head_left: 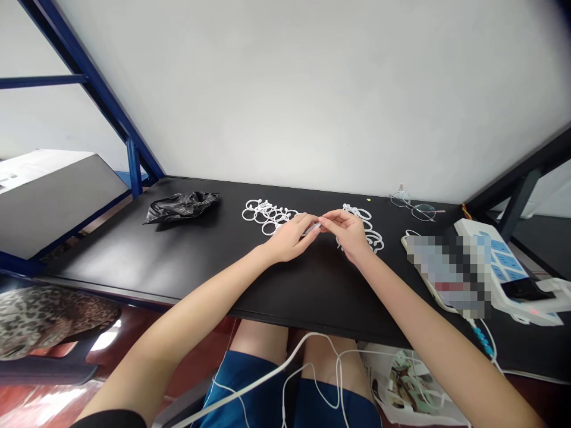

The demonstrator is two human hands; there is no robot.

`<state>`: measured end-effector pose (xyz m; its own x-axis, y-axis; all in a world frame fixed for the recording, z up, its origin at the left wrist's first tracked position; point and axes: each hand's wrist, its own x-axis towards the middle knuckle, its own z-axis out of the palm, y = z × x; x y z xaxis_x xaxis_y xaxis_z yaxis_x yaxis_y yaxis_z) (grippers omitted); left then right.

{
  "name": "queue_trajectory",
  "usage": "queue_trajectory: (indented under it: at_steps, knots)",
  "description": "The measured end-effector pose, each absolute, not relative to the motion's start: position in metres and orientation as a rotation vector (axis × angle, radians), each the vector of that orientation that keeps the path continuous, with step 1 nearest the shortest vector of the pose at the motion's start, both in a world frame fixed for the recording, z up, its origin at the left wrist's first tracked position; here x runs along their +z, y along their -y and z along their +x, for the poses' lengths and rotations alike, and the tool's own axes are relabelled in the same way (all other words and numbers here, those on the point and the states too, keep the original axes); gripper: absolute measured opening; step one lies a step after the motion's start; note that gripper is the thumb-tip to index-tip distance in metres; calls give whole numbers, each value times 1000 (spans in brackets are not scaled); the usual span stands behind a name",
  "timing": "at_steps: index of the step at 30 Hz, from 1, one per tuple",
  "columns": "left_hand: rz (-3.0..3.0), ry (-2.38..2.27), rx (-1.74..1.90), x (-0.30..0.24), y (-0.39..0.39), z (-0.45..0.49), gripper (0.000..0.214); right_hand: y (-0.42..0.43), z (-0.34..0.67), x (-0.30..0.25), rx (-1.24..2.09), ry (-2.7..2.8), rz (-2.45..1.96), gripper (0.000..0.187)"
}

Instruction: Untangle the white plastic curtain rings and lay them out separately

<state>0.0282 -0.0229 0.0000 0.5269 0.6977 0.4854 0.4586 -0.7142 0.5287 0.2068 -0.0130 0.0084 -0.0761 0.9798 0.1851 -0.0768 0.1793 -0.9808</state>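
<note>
My left hand (292, 238) and my right hand (348, 233) meet over the middle of the black table. Between their fingertips is a small white plastic ring (314, 228), mostly hidden by the fingers; both hands pinch it. Just left of my left hand lies a loose cluster of white open rings with ball-shaped ends (263, 215). A second group of similar white rings (373, 239) lies beside and behind my right hand, partly covered by it.
A crumpled black plastic bag (181, 207) lies on the black table (191, 255) at the left. To the right are eyeglasses (413, 205), a phone (446, 276) on a cable and a white power strip (495, 261). White cables (267, 377) cross my lap.
</note>
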Motion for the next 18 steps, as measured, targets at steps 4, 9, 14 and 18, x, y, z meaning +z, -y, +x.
queue_trajectory:
  at_steps: [4,9,14,18]
  knots:
    - [2422,-954,1009,-1,22,28,34,12,208,5,1131,1365,-972,32]
    - [2378,-932,1061,0,22,28,33,15,206,4,1062,1456,-1000,37]
    - [2368,-915,1120,2,25,30,33,25,204,7,935,1694,-1044,41]
    - [2346,-896,1134,2,26,31,31,29,204,6,782,1885,-1026,46]
